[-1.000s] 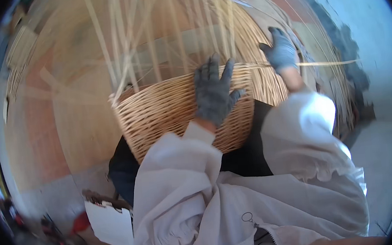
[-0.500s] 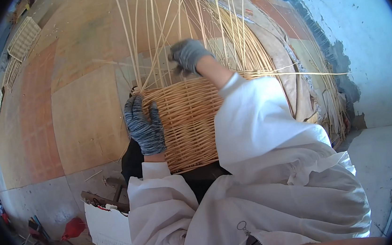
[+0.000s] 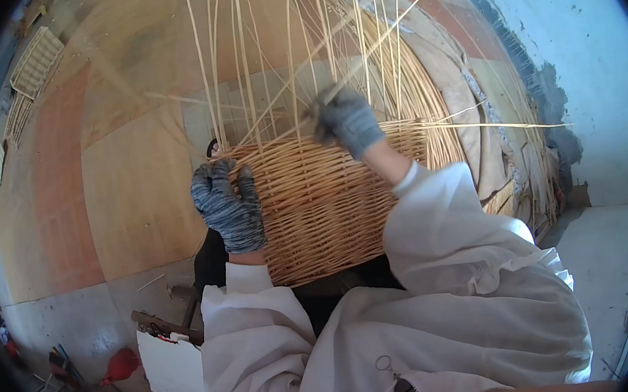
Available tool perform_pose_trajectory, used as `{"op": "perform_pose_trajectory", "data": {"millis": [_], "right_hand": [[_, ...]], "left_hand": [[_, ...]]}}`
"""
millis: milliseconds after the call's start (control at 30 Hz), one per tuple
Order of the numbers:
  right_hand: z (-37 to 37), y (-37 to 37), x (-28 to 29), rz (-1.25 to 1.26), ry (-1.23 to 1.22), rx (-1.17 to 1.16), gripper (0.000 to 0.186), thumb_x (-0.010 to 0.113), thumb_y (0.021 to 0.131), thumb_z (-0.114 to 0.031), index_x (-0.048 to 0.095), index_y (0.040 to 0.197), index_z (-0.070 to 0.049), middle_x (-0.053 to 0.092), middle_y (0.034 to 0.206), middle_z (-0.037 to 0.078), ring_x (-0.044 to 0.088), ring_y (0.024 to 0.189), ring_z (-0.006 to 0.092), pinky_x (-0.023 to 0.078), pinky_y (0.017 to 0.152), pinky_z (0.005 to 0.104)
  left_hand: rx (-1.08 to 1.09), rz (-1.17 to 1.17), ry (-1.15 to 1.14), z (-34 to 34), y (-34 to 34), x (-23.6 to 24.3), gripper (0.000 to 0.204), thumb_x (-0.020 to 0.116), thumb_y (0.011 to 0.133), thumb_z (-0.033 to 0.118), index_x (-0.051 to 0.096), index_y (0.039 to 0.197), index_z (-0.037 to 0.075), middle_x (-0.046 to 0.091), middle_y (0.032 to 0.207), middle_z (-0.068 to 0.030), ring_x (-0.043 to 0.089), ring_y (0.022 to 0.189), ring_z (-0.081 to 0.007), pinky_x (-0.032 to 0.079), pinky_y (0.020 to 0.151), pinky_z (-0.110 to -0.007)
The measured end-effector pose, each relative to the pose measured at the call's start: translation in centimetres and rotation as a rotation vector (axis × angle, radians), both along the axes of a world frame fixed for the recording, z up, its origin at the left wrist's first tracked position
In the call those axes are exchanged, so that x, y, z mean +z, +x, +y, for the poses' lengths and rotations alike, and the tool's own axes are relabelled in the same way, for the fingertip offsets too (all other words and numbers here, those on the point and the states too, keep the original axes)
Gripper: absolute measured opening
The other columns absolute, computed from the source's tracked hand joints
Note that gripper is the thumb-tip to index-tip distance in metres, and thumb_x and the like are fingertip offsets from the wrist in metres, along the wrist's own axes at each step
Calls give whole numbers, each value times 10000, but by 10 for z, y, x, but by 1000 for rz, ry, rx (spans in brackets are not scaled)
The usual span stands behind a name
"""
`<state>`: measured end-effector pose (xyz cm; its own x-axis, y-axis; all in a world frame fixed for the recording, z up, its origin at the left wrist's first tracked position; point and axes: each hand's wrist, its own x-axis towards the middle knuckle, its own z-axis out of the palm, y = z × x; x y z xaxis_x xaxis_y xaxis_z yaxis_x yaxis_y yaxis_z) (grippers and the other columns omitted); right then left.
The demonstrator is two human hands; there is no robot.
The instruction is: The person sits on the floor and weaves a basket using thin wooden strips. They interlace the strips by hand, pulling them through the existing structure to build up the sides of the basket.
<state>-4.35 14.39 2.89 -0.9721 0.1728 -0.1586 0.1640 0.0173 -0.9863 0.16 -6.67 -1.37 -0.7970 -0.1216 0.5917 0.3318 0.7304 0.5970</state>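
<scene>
Two gloved hands at one woven wicker panel [image 3: 330,209], which serves as landmark. Panel is directly before the torso, over the dark-clothed lap [image 3: 370,272]; long axis side to side, right end of its top edge slightly farther out.

Left hand [image 3: 227,208]: at the panel's upper-left corner. Grip bent round that corner, fingers over the edge, thumb against the near face.

Right hand [image 3: 348,121]: at the panel's top edge, right of its middle. Grip curled, pinching a pale weaving rod [image 3: 417,5]; fingertips blurred, exact finger placement not readable.

Key relation: the rod slants across the panel's long axis. From the right grip its free length runs outward and rightward, beyond the top edge; a blurred stretch, apparently the same rod, drops leftward toward the corner under the left hand. Upright stakes [image 3: 291,54] rise from the top edge between the hands and farther right, so the rod's angle to them is judged to matter most. Right hand is nearer these middle stakes; left is nearer the corner.
</scene>
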Motion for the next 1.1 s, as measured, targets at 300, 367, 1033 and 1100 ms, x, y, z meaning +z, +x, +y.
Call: {"op": "perform_pose_trajectory", "data": {"millis": [300, 367, 1033, 1100], "right_hand": [[19, 28, -20, -21, -145, 1, 73, 592, 842, -78, 596, 883, -17, 613, 683, 81, 577, 537, 153, 473, 482, 240], [24, 29, -35, 141, -202, -53, 138, 592, 859, -141, 602, 903, -10, 623, 727, 72, 588, 581, 146, 492, 511, 244], [11, 35, -14, 202, -217, 159, 226, 572, 868, -213, 547, 974, -14, 576, 729, 63, 592, 744, 180, 531, 723, 327], [23, 45, -9, 261, -325, 227, 187, 596, 839, -162, 576, 967, -26, 630, 838, 85, 621, 856, 204, 536, 771, 334]], "left_hand": [[-152, 12, 515, -4, 2, -22, 210, 641, 799, 47, 570, 990, 1, 552, 915, -51, 540, 802, -142, 462, 712, -247], [-278, -231, 1061, -18, 3, -4, 318, 614, 822, 60, 533, 1124, 3, 562, 1002, -57, 541, 868, -137, 466, 754, -244], [-1123, -743, 782, -77, -51, -5, 475, 619, 828, 168, 478, 1252, 5, 523, 1195, -71, 495, 1071, -180, 373, 951, -307], [-1135, -880, 698, -83, -68, -13, 533, 620, 832, 278, 463, 1269, 17, 479, 1259, -66, 465, 1127, -176, 361, 955, -305]]}}
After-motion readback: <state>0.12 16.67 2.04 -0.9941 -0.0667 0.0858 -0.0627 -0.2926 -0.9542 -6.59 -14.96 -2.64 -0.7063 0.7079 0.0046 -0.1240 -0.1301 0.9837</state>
